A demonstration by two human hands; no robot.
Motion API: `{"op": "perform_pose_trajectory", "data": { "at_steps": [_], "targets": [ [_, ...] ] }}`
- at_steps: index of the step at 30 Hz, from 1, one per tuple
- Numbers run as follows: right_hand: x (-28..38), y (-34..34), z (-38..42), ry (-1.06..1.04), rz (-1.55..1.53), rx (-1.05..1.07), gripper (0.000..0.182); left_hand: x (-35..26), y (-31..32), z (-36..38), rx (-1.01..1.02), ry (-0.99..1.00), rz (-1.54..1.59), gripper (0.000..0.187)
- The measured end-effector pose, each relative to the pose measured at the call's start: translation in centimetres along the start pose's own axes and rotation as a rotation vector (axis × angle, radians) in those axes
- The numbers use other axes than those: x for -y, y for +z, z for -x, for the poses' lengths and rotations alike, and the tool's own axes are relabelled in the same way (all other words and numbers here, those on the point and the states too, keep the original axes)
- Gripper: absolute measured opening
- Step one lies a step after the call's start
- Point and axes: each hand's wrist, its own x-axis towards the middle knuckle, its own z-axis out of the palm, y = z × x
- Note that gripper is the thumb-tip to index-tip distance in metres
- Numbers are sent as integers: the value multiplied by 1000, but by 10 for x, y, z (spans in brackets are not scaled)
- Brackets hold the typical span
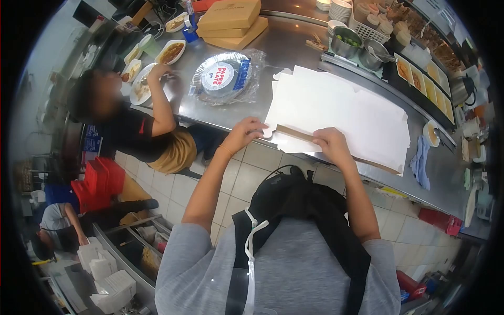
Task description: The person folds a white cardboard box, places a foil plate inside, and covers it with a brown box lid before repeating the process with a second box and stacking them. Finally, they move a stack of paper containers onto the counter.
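Note:
A large white cardboard sheet (336,107), cut like an unfolded box, lies on the steel counter (205,112). Its near edge is raised into a narrow brown flap (295,133). My left hand (245,132) pinches the small white tab at the sheet's near left corner. The fingers of my right hand (332,144) are closed on the brown flap, right of its middle. To the left of the sheet sits a plastic-wrapped pack of paper plates (219,77).
Brown boxes (231,18) are stacked at the back. A person (131,115) eats at the counter's left; another person (60,223) is at lower left. Metal pots (345,43), food trays (428,86) and a blue cloth (420,164) lie to the right.

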Motion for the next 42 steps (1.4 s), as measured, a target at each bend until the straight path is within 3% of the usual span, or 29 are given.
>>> {"op": "perform_pose_trajectory", "data": {
  "at_steps": [2,4,8,11,13,17,19,23,25,28,30,32,33,35,37,39,40,42],
  "targets": [
    [-1,-3,1,34,-66,-60,14,2,2,-3,-22,-45,139,23],
    [0,-7,-1,131,-149,12,16,3,9,-10,-29,-365,363,17],
    [-5,-8,-1,111,-159,3,17,-11,17,-24,-75,-341,286,15],
    [-4,-13,-3,182,-214,79,17,-24,12,-21,-30,-166,467,12],
    [-5,-13,-4,179,-211,81,17,-24,13,-19,-23,-271,749,14],
    [-4,-12,-4,215,-206,88,16,-9,16,-27,66,-389,453,23],
    [-3,-11,-3,183,-190,78,16,-14,27,-31,-69,-519,692,22],
    [-4,1,-1,18,-82,-31,12,-5,48,-30,-205,-574,865,24],
    [0,1,2,-200,56,-72,5,-9,50,-32,-294,-535,793,36],
    [4,5,11,-165,249,-106,10,-29,26,-22,-162,-522,884,51],
    [27,-9,20,-171,263,-194,12,-30,5,-8,-83,-329,971,61],
    [56,-31,22,-252,320,-306,14,-45,-14,-2,-208,-2,336,67],
    [71,-43,22,-237,334,-314,14,-52,-26,-8,-193,10,346,67],
    [104,-68,16,-401,342,-287,29,-59,-49,-28,-441,353,-355,65],
    [134,-95,0,-490,363,-315,24,-52,-65,-45,-482,428,-333,45],
    [161,-120,-24,-450,444,-301,19,-50,-88,-50,-431,370,-127,24],
    [174,-133,-35,-544,453,-384,17,-67,-92,-51,-542,430,26,17],
    [202,-149,-45,-642,473,-485,16,-78,-101,-45,-772,316,160,19]
  ]
}}
